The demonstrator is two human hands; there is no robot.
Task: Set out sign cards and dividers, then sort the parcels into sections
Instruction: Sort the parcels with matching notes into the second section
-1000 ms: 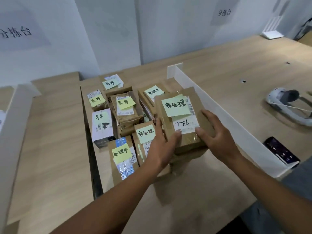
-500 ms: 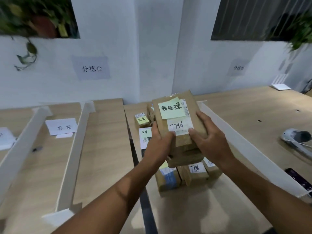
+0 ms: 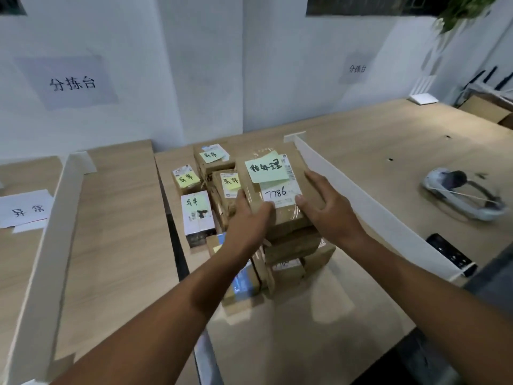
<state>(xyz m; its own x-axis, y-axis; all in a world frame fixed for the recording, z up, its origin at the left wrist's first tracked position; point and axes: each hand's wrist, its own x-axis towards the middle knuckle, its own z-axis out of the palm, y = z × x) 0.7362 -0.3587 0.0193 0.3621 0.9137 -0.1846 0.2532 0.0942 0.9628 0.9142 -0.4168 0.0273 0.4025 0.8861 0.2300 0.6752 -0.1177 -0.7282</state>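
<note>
gripping parcel [image 3: 287,222] (left hand [image 3: 247,226], right hand [image 3: 330,215])

Brown parcel [image 3: 280,195] — pale green note [image 3: 266,169], white label [image 3: 280,193]; white dividers [image 3: 358,198] on tan wood table [image 3: 116,218].

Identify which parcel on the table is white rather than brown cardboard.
The white box at the pile's left edge, bearing a pale handwritten note; the other parcels visible are brown.
</note>
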